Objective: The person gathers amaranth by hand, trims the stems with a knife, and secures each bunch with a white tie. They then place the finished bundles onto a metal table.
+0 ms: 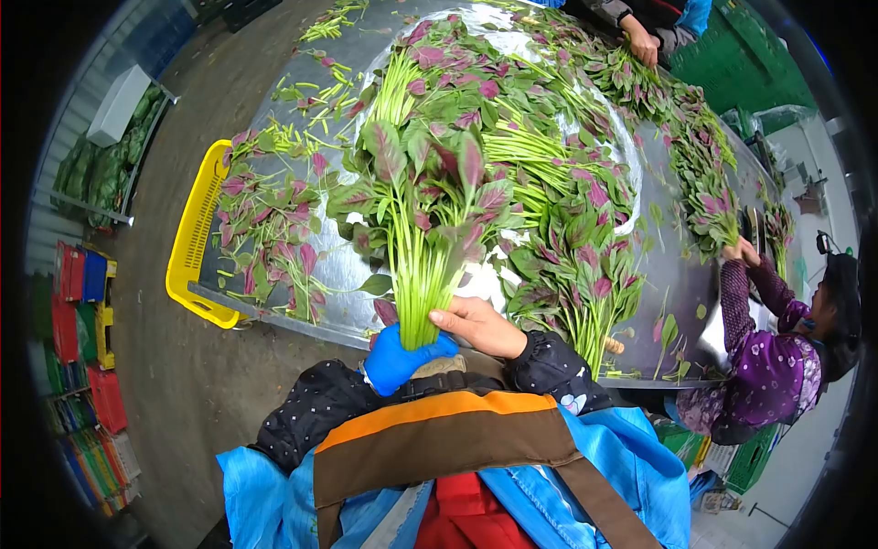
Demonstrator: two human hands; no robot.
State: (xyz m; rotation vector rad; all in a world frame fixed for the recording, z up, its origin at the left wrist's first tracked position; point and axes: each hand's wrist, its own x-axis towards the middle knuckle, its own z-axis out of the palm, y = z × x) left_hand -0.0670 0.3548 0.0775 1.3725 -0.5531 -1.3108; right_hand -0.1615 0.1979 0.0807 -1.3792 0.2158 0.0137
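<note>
A bunch of leafy greens (412,265) with pale green stems and purple-green leaves stands upright at the near table edge. My left hand (402,360), in a blue glove, is wrapped round the stem ends. Bare, my right hand (478,327) presses its thumb and fingers against the right side of the same stems. Behind the bunch lies a large heap of the same greens (540,156) on white plastic sheeting (631,174). Another bunch (585,302) rests to the right, its stems toward the table edge.
Loose leaves (274,238) and cut stems lie at the left of the metal table (338,331), beside a yellow basket (187,242). A co-worker (777,366) at the right holds a bunch; another person's hand (642,43) touches greens at the far side.
</note>
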